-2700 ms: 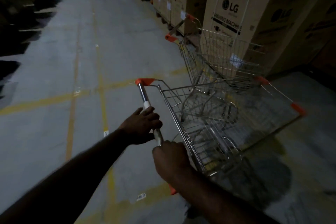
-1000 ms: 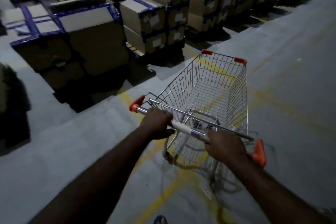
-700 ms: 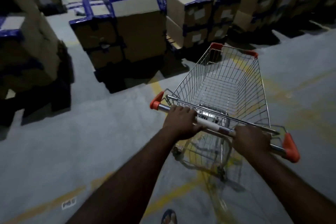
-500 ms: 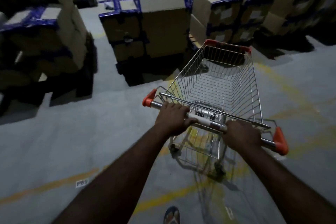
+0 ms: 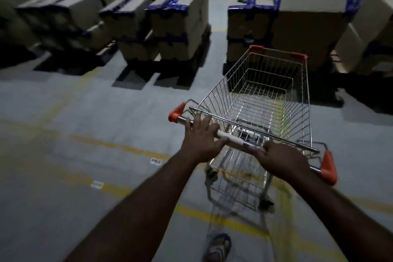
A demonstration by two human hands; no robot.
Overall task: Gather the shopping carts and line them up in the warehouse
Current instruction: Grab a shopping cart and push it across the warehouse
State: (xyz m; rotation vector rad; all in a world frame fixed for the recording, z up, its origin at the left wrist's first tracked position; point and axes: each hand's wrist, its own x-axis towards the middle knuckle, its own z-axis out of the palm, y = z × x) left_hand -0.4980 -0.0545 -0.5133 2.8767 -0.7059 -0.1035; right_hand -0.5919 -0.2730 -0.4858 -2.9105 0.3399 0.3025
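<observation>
Across the grey aisle floor point(image 5: 85, 112), I have both hands at the shopping cart point(image 5: 265, 100).
My left hand point(image 5: 202, 137) lies on the handle bar point(image 5: 236, 140), fingers straight and spread, pressing rather than clasping, I judge to steer. My right hand point(image 5: 282, 159) covers the bar near the orange end cap point(image 5: 328, 168); its fingers are hidden, so I cannot tell its grip. The cart straddles a yellow floor line point(image 5: 191, 211), nose toward taped cardboard boxes point(image 5: 308, 23).

Left forearm point(image 5: 138, 204) and right forearm point(image 5: 340, 208) were bare along the whole visible length, left hand point(image 5: 201, 138) and right hand point(image 5: 280, 160) were bare, 1 sandal point(image 5: 219, 246) was worn at the lower edge, broad blue-grey strap, finer detail was blurred
</observation>
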